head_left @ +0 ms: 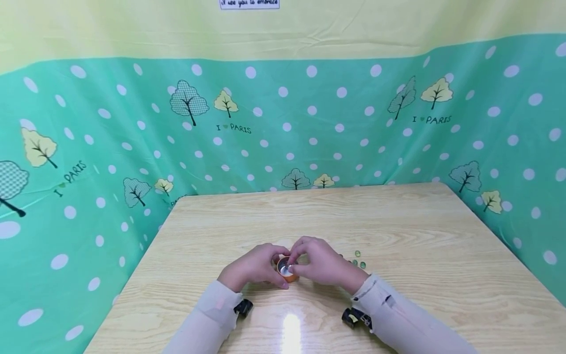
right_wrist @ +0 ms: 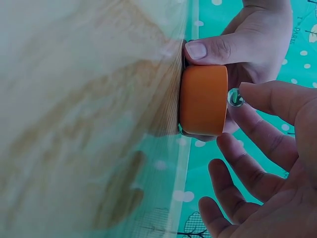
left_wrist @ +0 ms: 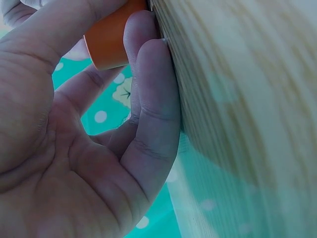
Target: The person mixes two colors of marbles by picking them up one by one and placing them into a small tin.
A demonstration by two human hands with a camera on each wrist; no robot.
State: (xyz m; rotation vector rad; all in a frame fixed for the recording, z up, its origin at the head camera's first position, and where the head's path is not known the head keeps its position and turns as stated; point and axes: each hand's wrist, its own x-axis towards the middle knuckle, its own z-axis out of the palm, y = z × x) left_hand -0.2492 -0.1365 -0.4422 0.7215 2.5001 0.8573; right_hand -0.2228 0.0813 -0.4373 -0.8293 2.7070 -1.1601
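**Pinching at the Mouth, Bracing From the Left**

Pinching with the right hand (head_left: 320, 263) now, clamping a clear glass bead (right_wrist: 236, 97) between thumb and index fingertips, right at the open mouth of an orange cup (right_wrist: 205, 99). Fanning the other right fingers apart, close by the cup wall; can't tell whether touching. Looks likely to be light, hard and slick, that bead, quick to squirt out of a lopsided pinch. Best taken across the widest part, fingertips squarely opposed, with only a modest squeeze.

Bracing the cup from the left with the left hand (head_left: 261, 263), curling thumb along the near side and index finger along the far side. Standing upright on the table (head_left: 376, 221), mouth up. Probably light too, and stiff, with a smooth wall; easily nudged or tipped without support. Best held low around the outside, leaving the rim free.

Out to the right now, past the right hand: spotting loose green beads (head_left: 363, 264), lying close together, partly hidden by the wrist. Likely to skitter at a careless touch. Farther off, meeting dotted green cloth (head_left: 311, 140) beyond the far edge.
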